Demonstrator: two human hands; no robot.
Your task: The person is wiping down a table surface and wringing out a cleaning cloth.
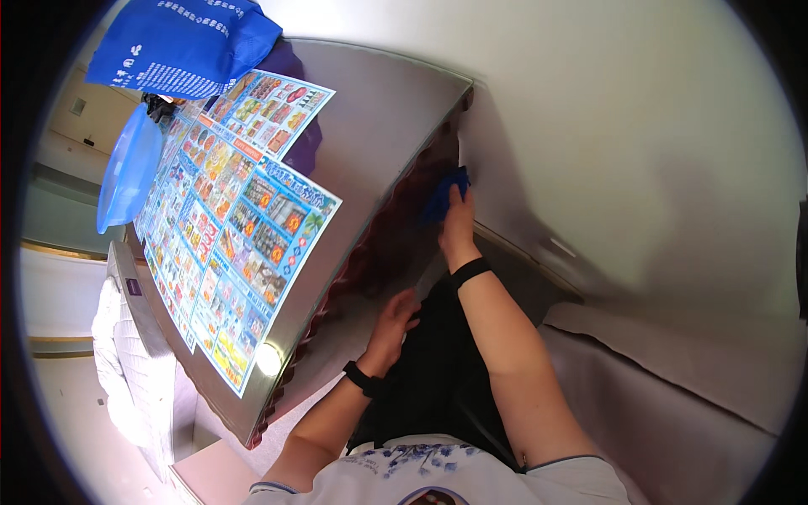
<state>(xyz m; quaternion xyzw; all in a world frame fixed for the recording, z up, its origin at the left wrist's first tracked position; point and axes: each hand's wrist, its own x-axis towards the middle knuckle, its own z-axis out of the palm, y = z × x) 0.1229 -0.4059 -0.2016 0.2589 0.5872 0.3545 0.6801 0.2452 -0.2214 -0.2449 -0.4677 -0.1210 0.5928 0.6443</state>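
Observation:
A blue cloth (443, 195) is gripped by my right hand (457, 225), which reaches down beside the dark, carved edge of the table (383, 105). The cloth is at the table's shadowed side, close to the wall; whether it touches the side panel I cannot tell. My left hand (392, 333) is lower and nearer to me, next to the same side of the table. Its fingers are loosely bent and apart, with nothing seen in them. Black bands circle both wrists.
Colourful printed flyers (227, 210) cover part of the glass-topped table. A blue bag (181, 46) and a blue plastic basin (130, 172) are at its far left. The pale wall (640, 151) rises on the right, above a brownish-grey sofa (656, 370). A mattress (139, 337) stands left.

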